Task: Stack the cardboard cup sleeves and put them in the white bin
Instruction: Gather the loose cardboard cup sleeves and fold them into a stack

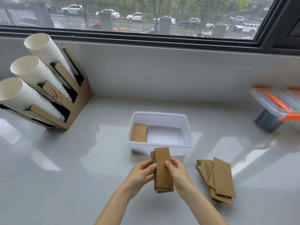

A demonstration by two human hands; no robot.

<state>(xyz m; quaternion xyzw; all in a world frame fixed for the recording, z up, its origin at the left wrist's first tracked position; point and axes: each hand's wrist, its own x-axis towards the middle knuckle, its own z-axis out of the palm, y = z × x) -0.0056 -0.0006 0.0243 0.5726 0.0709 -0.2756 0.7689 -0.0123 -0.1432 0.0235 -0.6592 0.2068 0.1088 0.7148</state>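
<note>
We grip a small stack of cardboard cup sleeves [163,171] near the white bin [186,127], left hand [142,173] and right hand [177,172] fingers closed around it. One stack in bin [139,132] lies inside; a loose pile [217,179] remains at right on the surface.

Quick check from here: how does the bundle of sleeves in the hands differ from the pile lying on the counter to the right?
The held bundle is gripped between the left hand and right hand, lifted near the white bin; the loose pile lies flat on the counter, untouched. The held bundle's edges are nearly squared up; the loose pile is fanned and skewed. Both are flattened brown corrugated cardboard sleeves, outside the bin.
</note>
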